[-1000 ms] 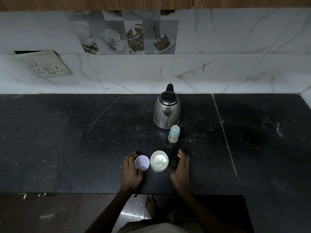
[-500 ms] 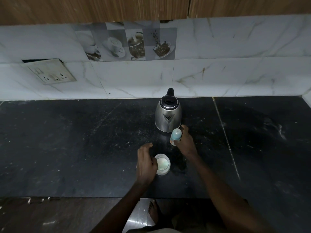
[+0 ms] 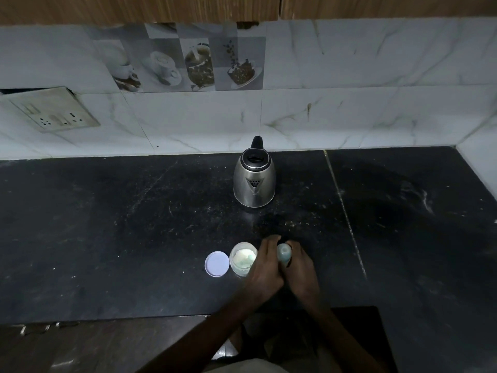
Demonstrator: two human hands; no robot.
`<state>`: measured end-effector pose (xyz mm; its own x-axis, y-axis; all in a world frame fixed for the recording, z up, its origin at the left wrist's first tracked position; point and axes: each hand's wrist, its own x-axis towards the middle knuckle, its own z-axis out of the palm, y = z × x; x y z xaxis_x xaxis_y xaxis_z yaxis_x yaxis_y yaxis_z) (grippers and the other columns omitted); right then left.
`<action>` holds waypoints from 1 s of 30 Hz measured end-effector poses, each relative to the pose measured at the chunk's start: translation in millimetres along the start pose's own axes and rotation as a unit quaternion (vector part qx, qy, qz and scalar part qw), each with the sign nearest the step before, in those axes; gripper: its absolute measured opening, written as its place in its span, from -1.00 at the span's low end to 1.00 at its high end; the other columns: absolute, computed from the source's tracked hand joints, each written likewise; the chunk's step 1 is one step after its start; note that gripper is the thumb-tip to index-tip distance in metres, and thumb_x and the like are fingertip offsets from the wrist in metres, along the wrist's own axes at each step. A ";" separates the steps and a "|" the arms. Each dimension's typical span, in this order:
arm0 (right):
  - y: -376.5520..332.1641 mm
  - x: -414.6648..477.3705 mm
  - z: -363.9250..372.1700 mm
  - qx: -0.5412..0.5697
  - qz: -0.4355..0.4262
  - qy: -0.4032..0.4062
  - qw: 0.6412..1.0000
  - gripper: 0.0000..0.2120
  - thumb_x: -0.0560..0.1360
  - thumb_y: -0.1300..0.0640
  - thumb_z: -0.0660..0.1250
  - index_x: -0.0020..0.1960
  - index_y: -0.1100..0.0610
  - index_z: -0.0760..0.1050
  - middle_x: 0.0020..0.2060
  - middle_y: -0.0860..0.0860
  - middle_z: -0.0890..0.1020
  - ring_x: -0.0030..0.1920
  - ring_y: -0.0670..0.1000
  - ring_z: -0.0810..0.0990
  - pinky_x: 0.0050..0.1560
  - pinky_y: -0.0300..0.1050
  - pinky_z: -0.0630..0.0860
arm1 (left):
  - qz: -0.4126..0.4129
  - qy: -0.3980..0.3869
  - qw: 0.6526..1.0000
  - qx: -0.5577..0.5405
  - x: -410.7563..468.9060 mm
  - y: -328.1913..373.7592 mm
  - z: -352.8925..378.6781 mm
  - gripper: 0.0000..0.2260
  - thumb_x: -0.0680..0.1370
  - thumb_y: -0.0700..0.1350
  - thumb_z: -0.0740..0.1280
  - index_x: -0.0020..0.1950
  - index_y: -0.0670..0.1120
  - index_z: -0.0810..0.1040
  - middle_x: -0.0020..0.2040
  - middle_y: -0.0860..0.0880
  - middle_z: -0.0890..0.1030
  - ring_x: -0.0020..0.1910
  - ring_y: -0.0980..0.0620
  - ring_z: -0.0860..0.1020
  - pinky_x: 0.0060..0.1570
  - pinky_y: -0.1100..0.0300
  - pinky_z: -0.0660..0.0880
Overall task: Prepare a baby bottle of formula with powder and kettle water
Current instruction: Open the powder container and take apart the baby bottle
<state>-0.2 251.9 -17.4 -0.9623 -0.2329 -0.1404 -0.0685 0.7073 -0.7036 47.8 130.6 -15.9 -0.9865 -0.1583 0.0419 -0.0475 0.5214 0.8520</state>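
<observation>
Gripping a small baby bottle [image 3: 284, 253] between both hands at the near edge of a black stone counter [image 3: 107, 224], left hand [image 3: 265, 267] wrapped around the bottle's left side with fingers curled over toward the far side, right hand [image 3: 300, 267] closed around its right side and lower body; both hands clamped on the bottle, touching each other below it. Showing only the pale blue-green cap end of the bottle, tilted slightly, between the two thumbs; the rest hidden by the fingers, so cannot tell whether the base rests on the counter. Standing just left of the left hand, touching or nearly touching it, an open round jar of powder [image 3: 242, 259], pale contents and a light-green scoop visible inside. Lying flat just left of the jar, its white lid [image 3: 217, 264], close beside the jar's wall. Sitting farther back on the counter, well apart from the hands and slightly left of the bottle's line, a stainless steel kettle [image 3: 254, 181] with black lid and handle, spout facing the near side. Lining the far wall, white marble-look tiles with a printed coffee-cup strip [image 3: 188, 65], and a socket plate [image 3: 53, 114] hanging askew at far left. Dim lighting throughout
</observation>
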 end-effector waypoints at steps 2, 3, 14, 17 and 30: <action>1.0 -1.6 -2.6 0.005 -0.003 -0.005 1.000 -0.67 0.57 -0.01 0.41 0.26 0.08 0.48 0.09 0.03 0.65 0.07 0.08 0.66 0.08 -0.02 0.56 | -0.018 -0.034 0.999 -0.001 -1.3 -4.4 10.7 -0.29 0.47 -0.23 0.36 0.60 -0.09 0.24 0.47 0.02 0.35 0.45 0.08 0.39 0.47 0.17 0.35; 0.5 -1.1 -4.3 0.008 0.002 -0.014 1.000 -0.68 0.58 -0.03 0.39 0.27 0.08 0.48 0.10 0.03 0.64 0.08 0.07 0.66 0.09 -0.04 0.55 | -0.028 -0.040 0.999 -0.010 -1.4 -6.0 15.1 -0.31 0.48 -0.18 0.34 0.61 -0.09 0.25 0.47 0.04 0.35 0.45 0.09 0.39 0.48 0.16 0.35; -3.7 8.3 -25.3 -0.101 -0.056 -0.033 0.993 -0.49 0.42 -0.02 0.54 0.32 0.03 0.53 0.18 -0.03 0.54 0.14 0.02 0.58 0.04 -0.01 0.58 | -0.045 0.066 0.995 -0.058 8.2 -22.6 30.4 -0.77 0.53 -0.26 0.47 0.13 -0.02 0.61 0.04 0.12 0.64 0.06 0.19 0.61 0.05 0.19 0.54; 1.0 15.0 -28.3 -0.128 -0.115 -0.051 0.984 -0.54 0.41 0.08 0.53 0.28 0.08 0.57 0.14 -0.03 0.58 0.11 0.04 0.59 0.05 -0.07 0.56 | -0.045 0.074 0.994 -0.060 8.3 -23.5 31.4 -0.71 0.48 -0.32 0.47 0.13 -0.05 0.62 0.03 0.11 0.66 0.05 0.23 0.62 0.02 0.34 0.48; -3.0 29.3 -49.5 -0.154 -0.195 -0.149 0.957 -0.55 0.41 0.20 0.47 0.28 -0.02 0.57 0.21 -0.15 0.54 0.13 -0.08 0.60 0.07 -0.09 0.60 | -0.055 0.082 0.994 -0.057 7.3 -36.8 37.8 -0.66 0.49 -0.28 0.46 0.25 -0.09 0.61 0.13 0.05 0.67 0.14 0.31 0.59 0.16 0.31 0.51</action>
<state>-41.2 276.0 15.1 -0.7331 -0.6668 -0.1342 -0.5258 0.6807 -0.5101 36.4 142.0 -66.7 -0.9373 -0.3479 0.0211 -0.1269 0.3970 0.9090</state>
